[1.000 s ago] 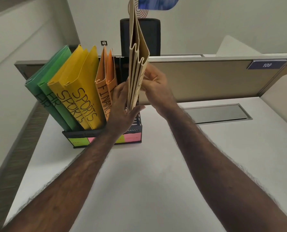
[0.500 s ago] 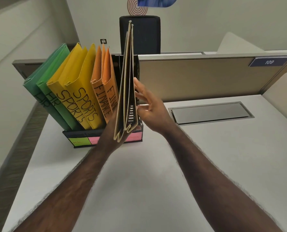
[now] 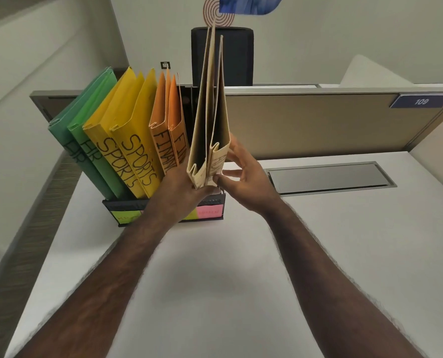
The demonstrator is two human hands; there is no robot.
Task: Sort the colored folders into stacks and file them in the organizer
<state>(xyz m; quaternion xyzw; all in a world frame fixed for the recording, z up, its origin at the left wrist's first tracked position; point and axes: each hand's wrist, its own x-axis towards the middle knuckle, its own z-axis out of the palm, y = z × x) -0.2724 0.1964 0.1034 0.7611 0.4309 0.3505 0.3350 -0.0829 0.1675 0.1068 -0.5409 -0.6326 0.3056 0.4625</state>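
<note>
Two beige folders (image 3: 211, 120) stand upright over the right end of the black organizer (image 3: 210, 202). My left hand (image 3: 181, 189) grips their lower spines from the left and below. My right hand (image 3: 241, 177) holds the right one, thumb on its spine and fingers behind it. In the organizer to the left lean two green folders (image 3: 86, 140), two yellow SPORTS folders (image 3: 130, 135) and two orange FINANCE folders (image 3: 168, 122).
The organizer sits at the back left of a white desk (image 3: 215, 280) and carries green and pink sticky labels (image 3: 210, 211) on its front. A grey cable hatch (image 3: 329, 177) lies to the right. A beige partition (image 3: 318, 120) closes the back, with a black chair behind it.
The beige folders first dropped toward the organizer, then rose a little and spread apart. My right hand, open beside them half a second ago, now holds the right folder.
</note>
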